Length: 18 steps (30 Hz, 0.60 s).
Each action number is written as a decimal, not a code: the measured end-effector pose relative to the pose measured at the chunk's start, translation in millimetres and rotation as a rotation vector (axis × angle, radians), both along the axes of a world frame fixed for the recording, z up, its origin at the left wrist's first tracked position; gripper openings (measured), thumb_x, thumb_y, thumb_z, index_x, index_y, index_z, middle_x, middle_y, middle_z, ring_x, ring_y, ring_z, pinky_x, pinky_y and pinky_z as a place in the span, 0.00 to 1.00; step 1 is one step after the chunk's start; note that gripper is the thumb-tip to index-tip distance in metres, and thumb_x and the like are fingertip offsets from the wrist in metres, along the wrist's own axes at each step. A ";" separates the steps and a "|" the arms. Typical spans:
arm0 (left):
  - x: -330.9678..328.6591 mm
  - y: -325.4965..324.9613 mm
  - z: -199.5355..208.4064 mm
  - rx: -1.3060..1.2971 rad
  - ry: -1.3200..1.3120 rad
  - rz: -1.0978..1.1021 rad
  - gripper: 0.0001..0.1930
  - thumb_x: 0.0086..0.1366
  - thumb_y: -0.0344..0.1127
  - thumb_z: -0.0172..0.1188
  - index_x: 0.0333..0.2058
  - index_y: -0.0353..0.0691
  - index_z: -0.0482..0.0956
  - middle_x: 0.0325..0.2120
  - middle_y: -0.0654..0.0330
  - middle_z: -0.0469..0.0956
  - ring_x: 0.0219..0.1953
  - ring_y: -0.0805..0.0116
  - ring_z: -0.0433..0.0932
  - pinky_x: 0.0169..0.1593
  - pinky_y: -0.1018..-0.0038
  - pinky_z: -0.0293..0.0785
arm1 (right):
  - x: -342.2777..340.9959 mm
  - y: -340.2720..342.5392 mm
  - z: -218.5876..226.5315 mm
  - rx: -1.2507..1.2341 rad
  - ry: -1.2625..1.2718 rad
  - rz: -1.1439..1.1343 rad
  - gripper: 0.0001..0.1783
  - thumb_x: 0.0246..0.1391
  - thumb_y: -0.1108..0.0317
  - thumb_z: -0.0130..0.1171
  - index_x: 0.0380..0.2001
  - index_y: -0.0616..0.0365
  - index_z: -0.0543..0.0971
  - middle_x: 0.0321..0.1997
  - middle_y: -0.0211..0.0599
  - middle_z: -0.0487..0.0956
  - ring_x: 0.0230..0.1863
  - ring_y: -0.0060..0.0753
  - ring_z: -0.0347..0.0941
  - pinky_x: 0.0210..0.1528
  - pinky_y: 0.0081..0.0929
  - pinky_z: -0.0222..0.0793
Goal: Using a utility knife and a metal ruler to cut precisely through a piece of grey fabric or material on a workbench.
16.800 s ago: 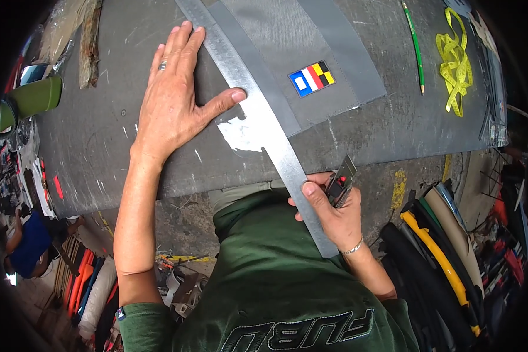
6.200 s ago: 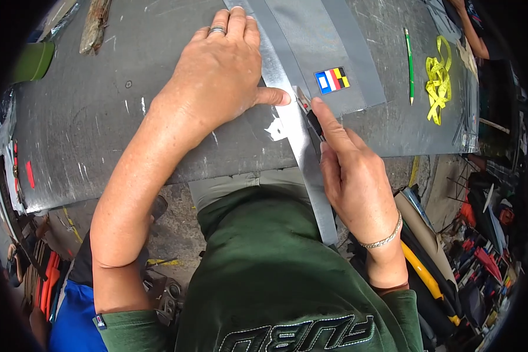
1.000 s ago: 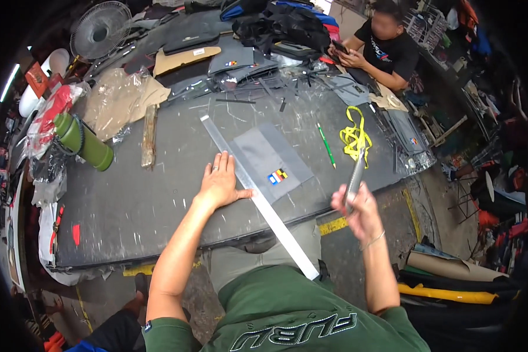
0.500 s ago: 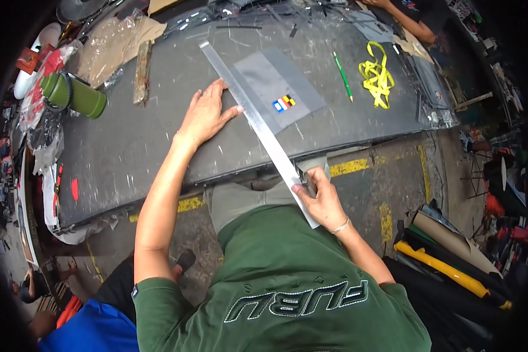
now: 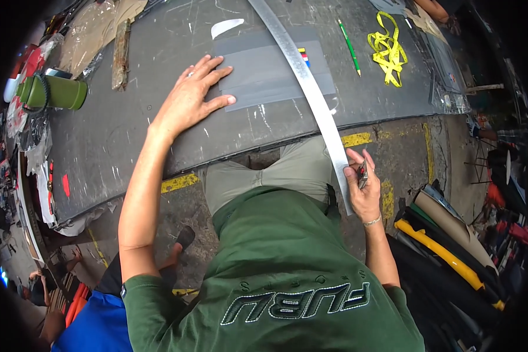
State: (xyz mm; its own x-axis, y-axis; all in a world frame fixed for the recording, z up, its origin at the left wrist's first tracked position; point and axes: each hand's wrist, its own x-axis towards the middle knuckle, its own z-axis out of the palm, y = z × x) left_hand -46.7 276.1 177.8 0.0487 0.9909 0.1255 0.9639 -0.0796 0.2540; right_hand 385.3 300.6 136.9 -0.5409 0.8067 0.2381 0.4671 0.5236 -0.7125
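Observation:
A grey rectangular sheet (image 5: 258, 76) with a small patch of coloured blocks lies on the dark worktable. My left hand (image 5: 190, 97) rests flat at its left edge, fingers spread, thumb and fingertips on the sheet. Across the sheet's right part runs a long metal ruler (image 5: 317, 105), covering some of the coloured patch. Its near end sticks out past the table edge, pinched in my right hand (image 5: 364, 190). A small dark tool (image 5: 362, 175) with a bit of red is also held in that hand's fingers; its exact kind is hard to make out.
A green pencil (image 5: 350, 48) and a yellow measuring tape (image 5: 388, 53) lie right of the sheet. At left are a green flask (image 5: 53, 92) and a worn wooden stick (image 5: 121, 56). A white curved patch (image 5: 226, 27) shows beyond the sheet. Rolls of material (image 5: 440, 255) stand at lower right.
My left hand has come off the ruler and onto the sheet, which has turned. The ruler, held in my right hand, has shifted right and now crosses the sheet.

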 end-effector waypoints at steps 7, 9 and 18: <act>65.6 12.7 -5.9 0.030 -0.010 0.118 0.36 0.65 0.59 0.66 0.64 0.43 0.74 0.69 0.46 0.66 0.72 0.47 0.63 0.74 0.53 0.59 | -39.0 -11.3 6.7 -0.373 0.093 -0.210 0.18 0.66 0.69 0.63 0.58 0.59 0.81 0.37 0.31 0.83 0.40 0.19 0.75 0.46 0.23 0.73; 65.4 12.8 -7.5 0.042 -0.016 0.120 0.36 0.65 0.60 0.65 0.65 0.44 0.74 0.68 0.47 0.66 0.71 0.47 0.63 0.73 0.53 0.60 | -48.7 -11.2 6.8 -0.348 0.283 -0.232 0.18 0.66 0.68 0.64 0.58 0.59 0.81 0.33 0.25 0.78 0.36 0.18 0.71 0.43 0.21 0.72; 64.2 9.8 -15.7 0.070 0.016 0.110 0.36 0.67 0.61 0.61 0.67 0.47 0.72 0.69 0.48 0.65 0.72 0.51 0.62 0.76 0.52 0.55 | -51.4 -3.3 5.0 -0.391 0.314 -0.213 0.19 0.64 0.66 0.67 0.56 0.59 0.82 0.32 0.22 0.75 0.34 0.15 0.68 0.39 0.18 0.68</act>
State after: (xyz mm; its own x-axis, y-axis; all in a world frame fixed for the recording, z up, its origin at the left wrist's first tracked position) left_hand 17.5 285.9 162.1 -0.0572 0.9793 0.1942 0.9716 0.0099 0.2365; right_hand 333.9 297.3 141.8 -0.3074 0.9513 0.0218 0.2675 0.1083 -0.9575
